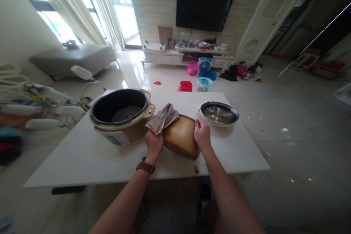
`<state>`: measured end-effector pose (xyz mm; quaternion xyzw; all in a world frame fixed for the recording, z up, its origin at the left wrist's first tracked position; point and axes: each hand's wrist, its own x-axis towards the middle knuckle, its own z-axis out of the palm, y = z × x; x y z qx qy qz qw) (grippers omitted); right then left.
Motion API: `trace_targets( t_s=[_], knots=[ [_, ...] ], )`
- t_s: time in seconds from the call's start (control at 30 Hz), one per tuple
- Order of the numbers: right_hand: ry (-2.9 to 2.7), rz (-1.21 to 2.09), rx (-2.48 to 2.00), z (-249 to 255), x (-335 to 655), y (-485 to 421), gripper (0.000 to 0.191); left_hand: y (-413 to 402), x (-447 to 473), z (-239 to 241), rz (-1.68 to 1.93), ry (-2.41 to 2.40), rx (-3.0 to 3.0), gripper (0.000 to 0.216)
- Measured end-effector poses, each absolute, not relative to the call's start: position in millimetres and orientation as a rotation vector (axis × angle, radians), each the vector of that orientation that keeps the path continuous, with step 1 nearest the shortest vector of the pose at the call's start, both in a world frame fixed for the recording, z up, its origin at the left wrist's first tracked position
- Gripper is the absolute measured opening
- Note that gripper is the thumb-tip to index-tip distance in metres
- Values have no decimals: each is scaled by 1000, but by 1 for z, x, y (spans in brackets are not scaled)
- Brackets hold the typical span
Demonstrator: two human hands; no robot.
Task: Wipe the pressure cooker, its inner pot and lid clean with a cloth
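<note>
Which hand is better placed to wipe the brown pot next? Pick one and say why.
Left, I'd judge: the left hand holds the cloth at the pot, while the right hand grips the pot's other side.

My left wrist [150, 158] carries a brown-strapped watch [145, 166]. Both my forearms [123, 193] are bare, and my shoes [203, 203] look dark.

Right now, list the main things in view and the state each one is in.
Cooker: open, standing on the table.
Lid: off the cooker, underside up.
Pot: out of the cooker, tipped.
Cloth: crumpled, against the pot.
Left hand: closed on the cloth.
Right hand: closed on the pot's edge.
Television: screen dark.
Curtains: partly open.
</note>
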<state>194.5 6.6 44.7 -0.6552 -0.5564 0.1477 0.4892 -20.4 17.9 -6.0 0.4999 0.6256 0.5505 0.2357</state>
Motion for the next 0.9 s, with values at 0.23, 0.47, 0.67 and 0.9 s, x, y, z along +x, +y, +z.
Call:
trace_targets(
  t_s=[0.23, 0.47, 0.67, 0.9],
  knots=[
    [-1247, 406, -1645, 46, 193, 3, 49, 10, -16, 5, 1498, 1674, 1462, 34],
    [-1224, 416, -1664, 46, 199, 3, 54, 26, -20, -10, 1489, 1611, 1239, 34],
    [-1228, 423, -1663, 46, 200, 4, 53, 33, -24, -23, 1426, 1600, 1136, 36],
    [-1222, 428, -1657, 45, 200, 3, 53, 32, -25, -24, 1418, 1605, 1147, 37]
  ],
)
